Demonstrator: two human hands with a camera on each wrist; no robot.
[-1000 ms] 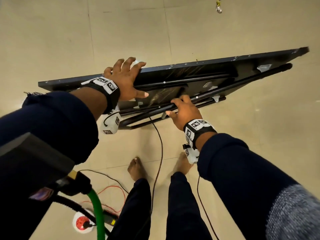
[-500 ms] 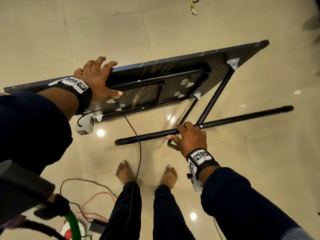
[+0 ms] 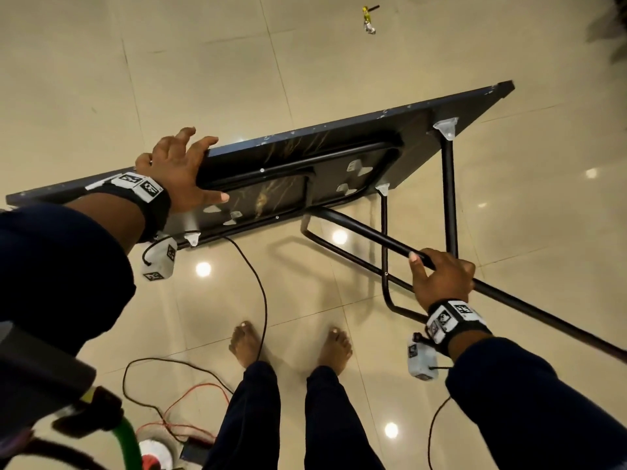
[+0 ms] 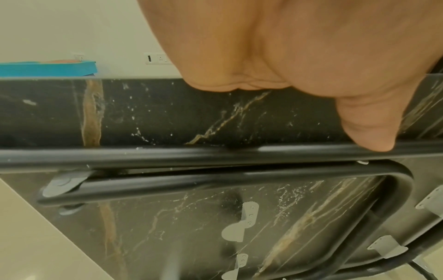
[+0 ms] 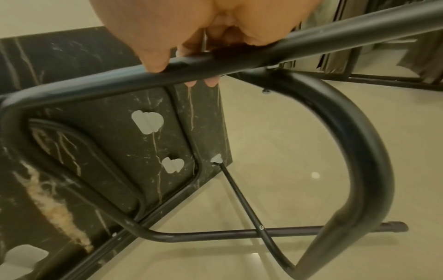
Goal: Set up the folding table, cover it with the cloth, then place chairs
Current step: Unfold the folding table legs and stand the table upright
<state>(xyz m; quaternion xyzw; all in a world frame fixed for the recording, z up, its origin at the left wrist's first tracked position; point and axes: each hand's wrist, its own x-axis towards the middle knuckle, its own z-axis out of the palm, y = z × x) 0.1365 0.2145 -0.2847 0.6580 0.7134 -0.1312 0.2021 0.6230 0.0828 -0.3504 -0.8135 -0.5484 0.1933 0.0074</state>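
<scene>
A: Folding table (image 3: 339,157) stands on its long edge on the tile floor (image 3: 203,79), underside facing us. Our left hand (image 3: 179,178) is draped over the top edge, fingers over the far side, thumb along the underside near the stowed leg frame (image 4: 215,181).

B: Right side?

A: Right hand (image 3: 441,279) wrapped round the foot bar (image 3: 366,232) of the swung-out leg frame, fingers curled right round the tube in the wrist view. Thin brace rod (image 5: 242,199) runs from a bracket on the underside to that frame.

B: So we pull until the brace locks?

A: Likely. We should pull square to the hinge line, not sideways, and press down with the left so the top doesn't skate on the tile.

B: Locked already?

A: Can't tell. We test with a push back before letting go.

B: Hazards?

A: Black cable (image 3: 258,283) trails under the table near our bare feet (image 3: 244,344). Second frame is not yet deployed. No cloth or chairs visible in the head view.
</scene>
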